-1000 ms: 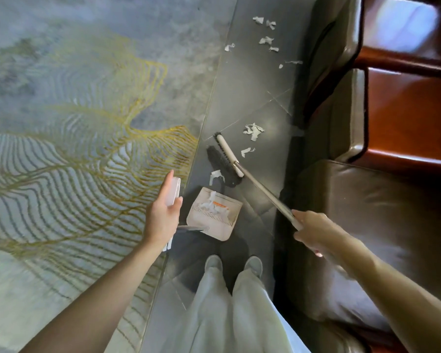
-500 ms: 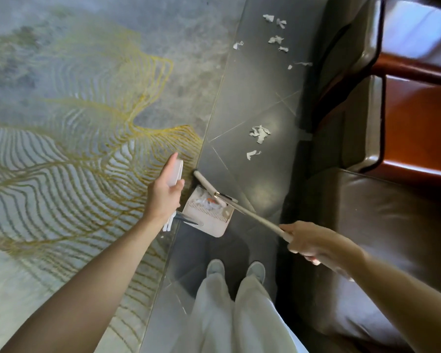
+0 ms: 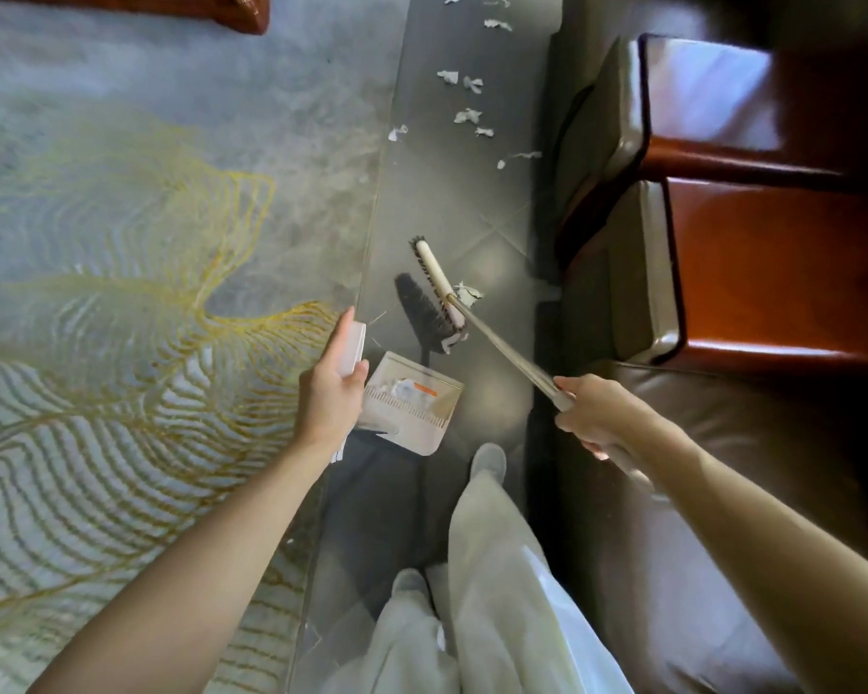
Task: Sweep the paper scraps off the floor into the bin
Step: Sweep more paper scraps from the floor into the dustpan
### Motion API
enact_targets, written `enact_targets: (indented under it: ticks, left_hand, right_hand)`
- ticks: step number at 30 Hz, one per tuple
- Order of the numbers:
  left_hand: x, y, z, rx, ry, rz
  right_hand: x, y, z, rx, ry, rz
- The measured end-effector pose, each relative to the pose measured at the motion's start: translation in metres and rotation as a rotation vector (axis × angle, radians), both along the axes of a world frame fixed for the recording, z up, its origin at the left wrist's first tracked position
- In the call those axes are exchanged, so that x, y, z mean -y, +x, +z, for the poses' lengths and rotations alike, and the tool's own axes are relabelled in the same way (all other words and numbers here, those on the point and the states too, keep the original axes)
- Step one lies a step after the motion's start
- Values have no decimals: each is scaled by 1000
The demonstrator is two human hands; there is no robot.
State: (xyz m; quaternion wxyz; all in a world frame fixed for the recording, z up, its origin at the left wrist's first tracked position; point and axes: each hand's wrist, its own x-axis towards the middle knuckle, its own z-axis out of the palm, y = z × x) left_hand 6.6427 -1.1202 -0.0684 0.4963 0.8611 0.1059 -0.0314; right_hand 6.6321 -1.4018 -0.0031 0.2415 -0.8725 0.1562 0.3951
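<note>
My left hand point(image 3: 333, 393) grips the white upright handle point(image 3: 352, 348) of a white dustpan point(image 3: 414, 404) that rests on the dark tiled floor and holds some scraps. My right hand point(image 3: 595, 418) grips the metal pole of a broom point(image 3: 439, 288), whose white head with black bristles sits on the tiles just beyond the dustpan. A clump of paper scraps point(image 3: 467, 293) lies against the broom head on its far side. More loose scraps point(image 3: 467, 115) are scattered further up the tile strip.
A grey rug point(image 3: 146, 273) with a gold line pattern covers the floor on the left. Brown leather seating point(image 3: 722, 443) and glossy red-brown wooden furniture point(image 3: 782, 273) line the right side. My feet and pale trousers point(image 3: 487, 568) stand on the tiles below the dustpan.
The broom head has swung out from the dustpan mouth back up the tiles to the scrap clump. One foot has stepped forward and the view has shifted up the strip.
</note>
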Motion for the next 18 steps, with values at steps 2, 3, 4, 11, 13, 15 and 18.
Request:
enact_targets:
  ticks: [2, 3, 4, 11, 13, 15, 18]
  left_hand:
    - [16, 25, 0, 0, 5, 9]
    - [22, 36, 0, -2, 8, 15]
    - [28, 47, 1, -2, 14, 12]
    - [57, 112, -7, -68, 65, -36]
    - [56, 125, -13, -77, 81, -28]
    - [54, 134, -15, -74, 84, -9]
    - [57, 146, -11, -85, 55, 65]
  right_hand:
    - [9, 37, -15, 54, -42, -9]
    - [16, 56, -21, 73, -63, -10]
    - [23, 75, -25, 79, -77, -17]
    - [72, 182, -42, 41, -218, 137]
    - [79, 198, -46, 18, -228, 206]
    - [82, 202, -52, -26, -211, 257]
    - [79, 191, -62, -84, -126, 256]
